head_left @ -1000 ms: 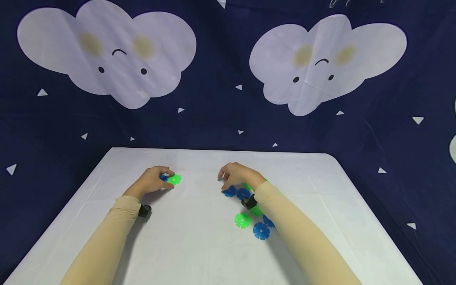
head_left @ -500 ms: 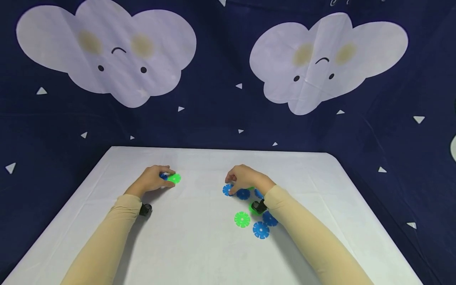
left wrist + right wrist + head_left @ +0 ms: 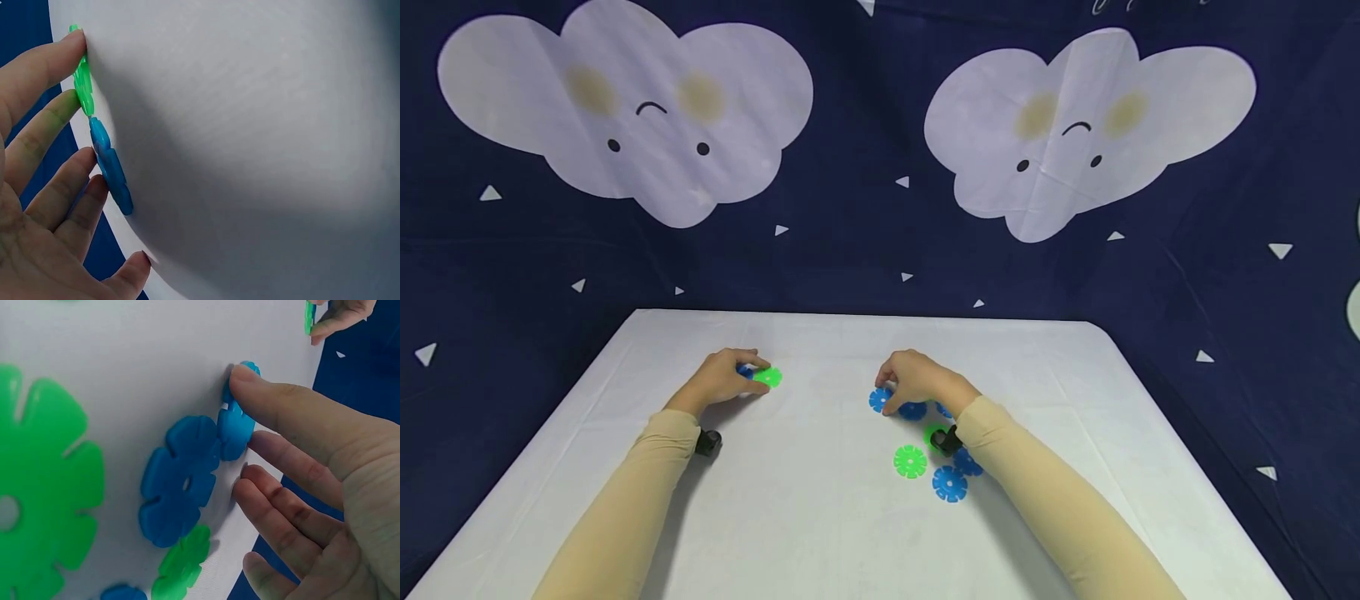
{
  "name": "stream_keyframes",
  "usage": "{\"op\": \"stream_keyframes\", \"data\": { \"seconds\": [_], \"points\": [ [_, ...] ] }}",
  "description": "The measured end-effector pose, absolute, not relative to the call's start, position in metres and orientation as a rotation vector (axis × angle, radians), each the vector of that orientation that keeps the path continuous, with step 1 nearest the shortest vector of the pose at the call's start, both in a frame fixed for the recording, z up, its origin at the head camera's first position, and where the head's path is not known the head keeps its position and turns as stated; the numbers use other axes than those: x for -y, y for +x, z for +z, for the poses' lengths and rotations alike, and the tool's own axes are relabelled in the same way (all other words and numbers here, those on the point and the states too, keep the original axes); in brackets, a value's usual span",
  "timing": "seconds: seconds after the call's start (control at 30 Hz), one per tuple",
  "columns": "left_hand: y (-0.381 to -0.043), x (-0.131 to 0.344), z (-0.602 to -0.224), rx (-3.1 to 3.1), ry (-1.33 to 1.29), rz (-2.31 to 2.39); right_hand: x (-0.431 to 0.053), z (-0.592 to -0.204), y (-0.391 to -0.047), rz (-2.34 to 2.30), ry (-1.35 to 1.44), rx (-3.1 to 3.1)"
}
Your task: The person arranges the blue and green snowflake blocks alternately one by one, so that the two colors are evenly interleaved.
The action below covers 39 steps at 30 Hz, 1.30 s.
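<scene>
On the left of the white table, my left hand [image 3: 717,380] has thumb and forefinger at opposite edges of a green flower-shaped disc [image 3: 770,377]. Beside that disc and partly under the hand lies a blue disc [image 3: 110,165], near the other fingers. My right hand [image 3: 922,380] pinches another notched blue disc [image 3: 878,400] by its edges, low at the table. In the right wrist view, the thumb overlaps that disc's face and the forefinger meets its far edge. A second blue disc [image 3: 179,481] lies right beside it.
Several more discs lie below and under the right forearm: a green disc [image 3: 911,462], a blue disc [image 3: 950,484] and a partly hidden green disc [image 3: 933,435]. The white tabletop [image 3: 805,500] ends at a dark blue cloud-print curtain [image 3: 865,250].
My right hand has shifted slightly right and closed its thumb and forefinger on the blue disc, which moved a little left. The left hand stays at the green disc.
</scene>
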State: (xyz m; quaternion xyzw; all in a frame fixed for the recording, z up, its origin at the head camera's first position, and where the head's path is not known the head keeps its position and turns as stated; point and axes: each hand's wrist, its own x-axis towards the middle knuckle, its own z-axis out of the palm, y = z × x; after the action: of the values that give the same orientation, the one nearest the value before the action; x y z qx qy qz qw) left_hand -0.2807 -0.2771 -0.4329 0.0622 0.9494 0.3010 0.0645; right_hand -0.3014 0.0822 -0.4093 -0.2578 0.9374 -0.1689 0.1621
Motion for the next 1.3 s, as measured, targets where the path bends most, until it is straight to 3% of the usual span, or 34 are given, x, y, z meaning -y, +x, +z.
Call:
{"op": "stream_keyframes", "data": {
  "seconds": [1.3],
  "points": [
    [-0.2797, 0.2713, -0.429, -2.867, 0.163, 0.885, -0.0799, -0.413, -0.2945, -0.477, -0.7, -2.735]
  ]
}}
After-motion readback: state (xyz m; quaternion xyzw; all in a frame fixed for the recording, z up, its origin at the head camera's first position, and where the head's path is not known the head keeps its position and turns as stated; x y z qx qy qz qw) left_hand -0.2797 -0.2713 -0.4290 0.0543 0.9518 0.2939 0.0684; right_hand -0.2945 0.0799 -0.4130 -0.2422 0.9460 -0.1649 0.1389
